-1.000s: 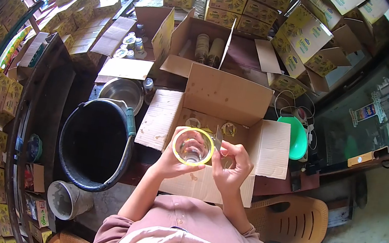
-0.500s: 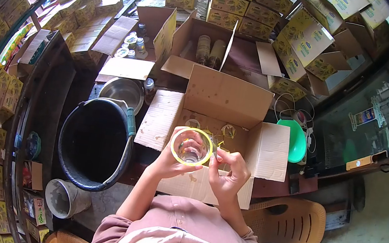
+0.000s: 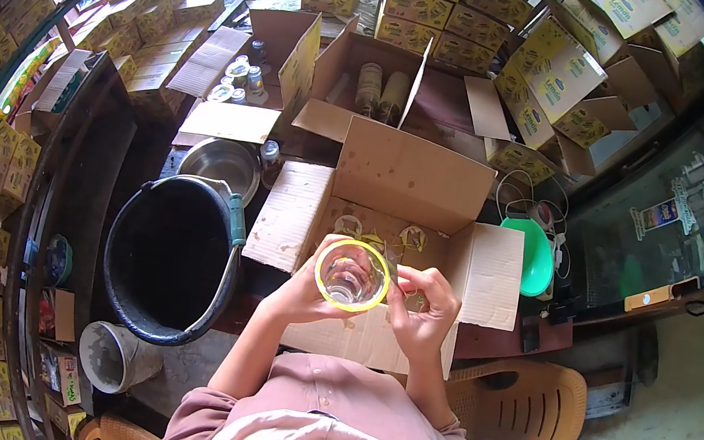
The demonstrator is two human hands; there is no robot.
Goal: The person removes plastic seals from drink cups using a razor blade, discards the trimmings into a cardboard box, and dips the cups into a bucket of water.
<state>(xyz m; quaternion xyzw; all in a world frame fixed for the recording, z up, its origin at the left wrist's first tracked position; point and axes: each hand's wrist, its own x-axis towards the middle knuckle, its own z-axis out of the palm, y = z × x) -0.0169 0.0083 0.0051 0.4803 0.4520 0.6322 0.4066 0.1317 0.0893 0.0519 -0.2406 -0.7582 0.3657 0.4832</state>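
Fingers of the left hand (image 3: 303, 290) were clamped round a clear cup (image 3: 351, 278) over an open box (image 3: 417, 175); at the cup's three o'clock, a thin grey piece (image 3: 391, 267) was pinched by the right hand (image 3: 423, 315). Rim work seemed in hand, calling for steadiness.

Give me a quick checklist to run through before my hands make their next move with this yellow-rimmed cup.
1. Left hand secure on the cup: ok, wrapped around its side.
2. Right hand holding the thin flat piece: ok, pinched beside the cup.
3. Thin flat piece's edge away from the left fingertips: cannot tell, view too unclear.
4. Cardboard box open: ok, flaps spread.
5. Box free of loose bits: not ok, small pieces lie inside.
6. Black bucket away from both hands: ok, off to the left.
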